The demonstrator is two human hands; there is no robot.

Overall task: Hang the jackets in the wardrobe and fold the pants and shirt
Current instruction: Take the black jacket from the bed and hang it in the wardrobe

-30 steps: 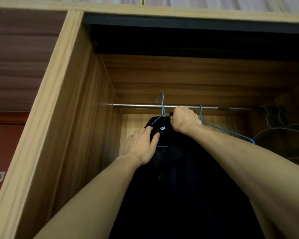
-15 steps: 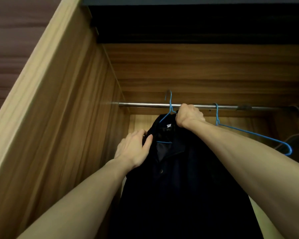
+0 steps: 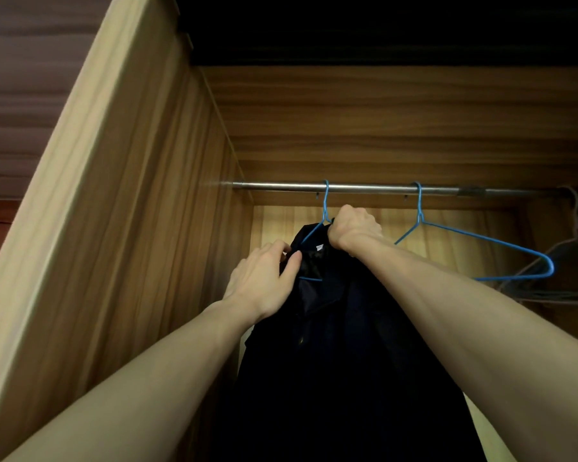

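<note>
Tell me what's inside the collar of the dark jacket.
Inside the dark jacket collar, a blue wire hanger and a white label show. The hanger's right shoulder is covered by the right hand.

Open rail (image 3: 371, 187) stretch between the two blue hangers' hooks; wardrobe side wall (image 3: 167, 248) close left of the jacket (image 3: 341, 361).
</note>
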